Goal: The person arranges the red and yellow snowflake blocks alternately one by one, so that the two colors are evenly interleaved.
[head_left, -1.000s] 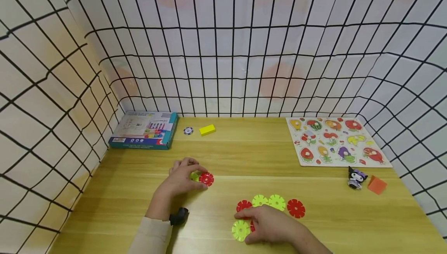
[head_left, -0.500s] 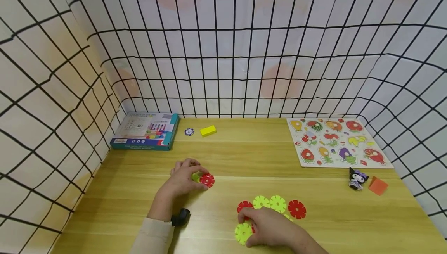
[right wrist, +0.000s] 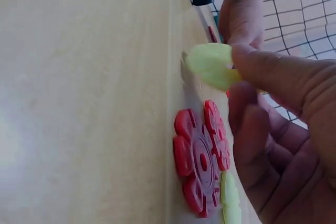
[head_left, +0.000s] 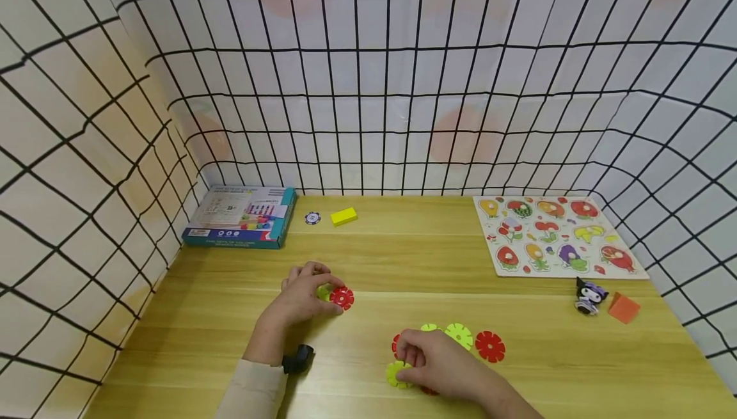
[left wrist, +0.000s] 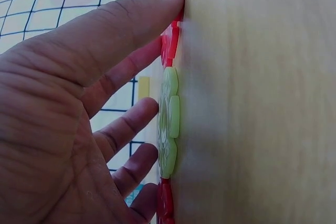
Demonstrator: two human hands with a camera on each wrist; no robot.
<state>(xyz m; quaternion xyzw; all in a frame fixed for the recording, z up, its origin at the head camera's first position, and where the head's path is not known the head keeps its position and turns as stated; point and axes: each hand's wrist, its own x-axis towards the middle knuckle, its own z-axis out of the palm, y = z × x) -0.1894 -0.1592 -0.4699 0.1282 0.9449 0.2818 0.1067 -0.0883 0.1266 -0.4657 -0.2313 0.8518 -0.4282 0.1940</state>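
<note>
My left hand (head_left: 302, 297) pinches a red snowflake disc (head_left: 343, 299) between thumb and index finger, the disc lying at the table surface. Beside that, partly under the hand, is a green snowflake disc (head_left: 323, 293); the left wrist view shows this green disc (left wrist: 169, 119) in a row with red ones. My right hand (head_left: 449, 364) pinches a yellow-green snowflake disc (right wrist: 210, 61), tilted and raised off the table. Below it in the right wrist view lies a red disc (right wrist: 184, 150). Around this hand are a yellow-green disc (head_left: 459, 336) and a separate red disc (head_left: 491, 347); others are partly hidden.
At the back left lies a flat toy box (head_left: 238, 252), with a poker chip (head_left: 313, 218) and a yellow block (head_left: 344, 217) to its right. A fruit puzzle board (head_left: 489, 249) sits back right, near a small figurine (head_left: 588, 296) and an orange piece (head_left: 624, 308).
My right hand has drawn thumb and index finger together on the yellow-green disc, which has lifted and tilted from lying flat. The left hand stays with its discs.
</note>
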